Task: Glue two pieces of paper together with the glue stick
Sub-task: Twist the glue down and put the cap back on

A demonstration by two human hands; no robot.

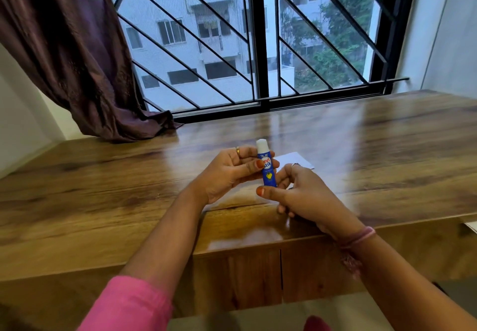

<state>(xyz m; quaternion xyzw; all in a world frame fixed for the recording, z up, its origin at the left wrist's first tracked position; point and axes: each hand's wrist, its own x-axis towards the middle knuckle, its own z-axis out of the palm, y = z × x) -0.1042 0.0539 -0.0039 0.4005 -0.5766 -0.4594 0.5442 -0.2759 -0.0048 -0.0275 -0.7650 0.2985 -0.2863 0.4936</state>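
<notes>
Pinching the blue glue stick (267, 168) upright at mid-barrel, left hand (229, 173) steadied it while right hand (296, 191) fingers curled round its base, likely twisting the white glue up; cap off or on unclear. White paper (296, 160) lay on the wooden table (129, 175) just behind the hands, awaiting glue.

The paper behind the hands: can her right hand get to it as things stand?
Probably yes. The paper lies just beyond the right hand, nothing between, but its fingers pinch the glue stick base.
</notes>
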